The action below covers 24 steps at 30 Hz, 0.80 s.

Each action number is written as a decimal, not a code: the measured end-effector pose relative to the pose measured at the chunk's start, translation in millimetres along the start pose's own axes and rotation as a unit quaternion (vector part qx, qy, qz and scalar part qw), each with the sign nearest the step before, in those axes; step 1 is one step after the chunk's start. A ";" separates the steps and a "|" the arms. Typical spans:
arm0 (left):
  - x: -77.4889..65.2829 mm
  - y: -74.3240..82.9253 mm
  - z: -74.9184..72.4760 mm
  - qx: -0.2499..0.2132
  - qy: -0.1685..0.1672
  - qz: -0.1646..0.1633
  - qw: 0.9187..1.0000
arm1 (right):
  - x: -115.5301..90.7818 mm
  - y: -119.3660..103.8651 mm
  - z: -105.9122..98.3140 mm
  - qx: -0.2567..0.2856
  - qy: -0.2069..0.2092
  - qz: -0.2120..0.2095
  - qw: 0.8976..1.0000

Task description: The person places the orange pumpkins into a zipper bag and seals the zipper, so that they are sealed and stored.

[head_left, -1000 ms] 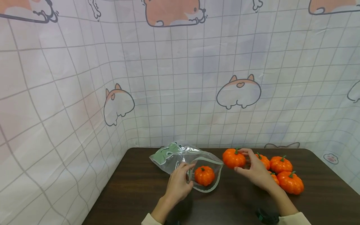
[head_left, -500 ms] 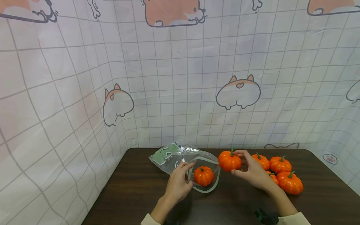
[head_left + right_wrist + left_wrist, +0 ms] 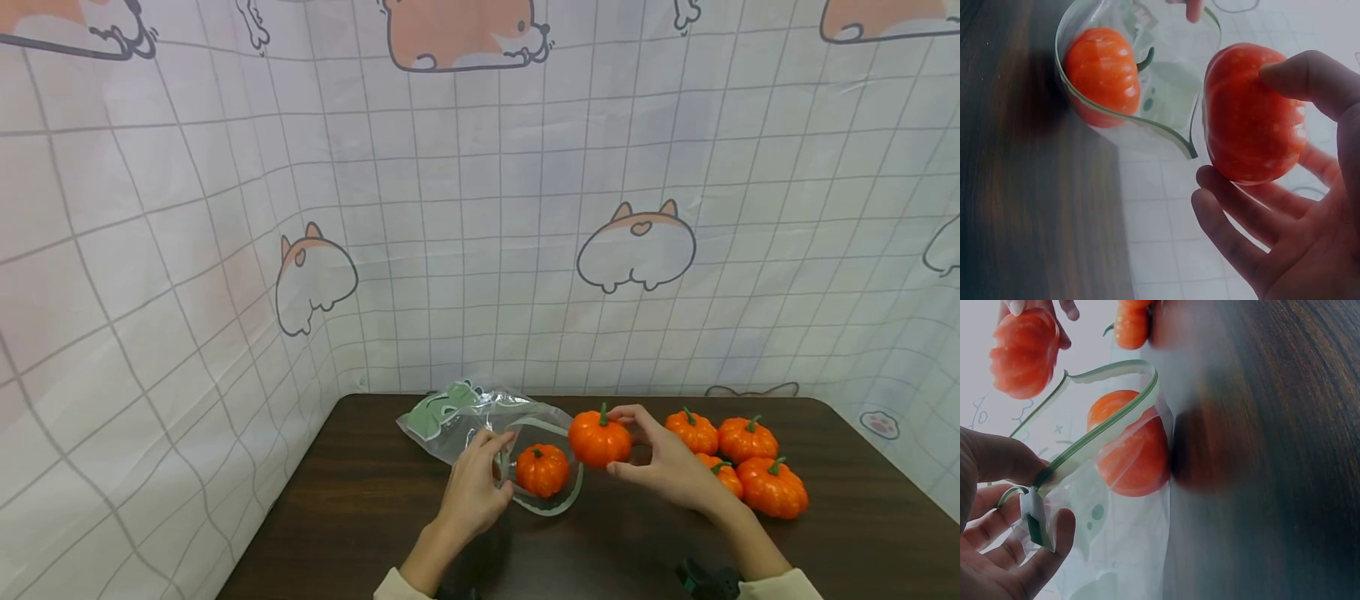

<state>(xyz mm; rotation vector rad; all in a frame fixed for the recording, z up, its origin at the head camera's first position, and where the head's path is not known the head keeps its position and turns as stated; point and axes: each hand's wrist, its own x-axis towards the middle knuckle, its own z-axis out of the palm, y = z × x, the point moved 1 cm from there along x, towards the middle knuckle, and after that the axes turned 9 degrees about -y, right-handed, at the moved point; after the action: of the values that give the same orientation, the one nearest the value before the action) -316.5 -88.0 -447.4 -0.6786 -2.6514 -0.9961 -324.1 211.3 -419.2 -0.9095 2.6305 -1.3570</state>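
Pinching the bag in the left hand, likely to hold it agape around the inner pumpkin, and gripping the raised pumpkin in the right hand, just right of it, likely leaving its left side free.

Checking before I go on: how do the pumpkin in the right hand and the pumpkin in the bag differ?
The held pumpkin is gripped by the right hand; the bagged pumpkin has no hand on it. The held pumpkin is raised off the table, outside the clear bag, while the bagged pumpkin sits low, just inside its mouth. Both are orange, ribbed and green-stemmed.
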 end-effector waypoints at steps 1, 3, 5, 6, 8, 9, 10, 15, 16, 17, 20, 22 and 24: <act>0.1 -0.1 0.1 0.000 0.000 0.000 1.000 | -0.1 -1.1 0.6 0.000 -0.003 0.000 1.000; 0.2 -0.2 0.2 -0.002 0.000 0.002 1.000 | -0.5 -2.7 1.7 0.000 -0.010 0.001 1.000; 0.4 -0.3 0.3 -0.003 0.000 0.004 1.000 | -0.8 -4.0 2.9 -0.001 -0.018 0.002 1.000; 0.5 -0.4 0.4 -0.003 0.000 0.005 1.000 | -0.9 -4.5 3.5 -0.002 -0.022 0.004 1.000; 0.7 -0.5 0.4 -0.002 0.001 0.007 1.000 | -0.8 -5.5 4.8 -0.002 -0.030 0.007 1.000; 0.8 -0.5 0.4 -0.002 0.001 0.007 1.000 | -0.6 -6.4 5.5 -0.001 -0.033 0.010 0.999; 0.9 -0.6 0.4 -0.001 0.002 0.008 1.000 | -0.3 -6.9 6.2 0.002 -0.038 0.012 0.999; 0.7 -0.8 0.6 0.000 0.002 0.009 1.000 | 2.1 -9.1 9.8 0.005 -0.062 0.007 0.998; 0.6 -0.8 0.6 0.001 0.001 0.010 1.000 | 2.6 -8.8 10.6 0.004 -0.067 0.003 0.998; 0.6 -0.7 0.7 0.003 0.001 0.009 1.000 | 2.9 -9.0 11.5 0.005 -0.073 0.001 0.997; 0.6 -0.6 0.8 0.005 0.001 0.007 1.000 | 3.9 -8.5 15.3 0.007 -0.086 -0.002 0.996; 0.5 -0.4 0.8 0.005 0.000 0.006 1.000 | 4.3 -8.5 18.1 0.009 -0.094 -0.009 0.995; 0.4 -0.2 0.9 0.004 0.000 0.005 1.000 | 4.8 -8.9 20.9 0.010 -0.101 -0.017 0.995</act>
<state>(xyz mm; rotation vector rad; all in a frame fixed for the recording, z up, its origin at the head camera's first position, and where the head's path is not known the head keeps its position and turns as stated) -317.0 -87.4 -448.0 -0.6893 -2.6490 -0.9820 -317.6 189.7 -424.3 -1.0332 2.4577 -1.2238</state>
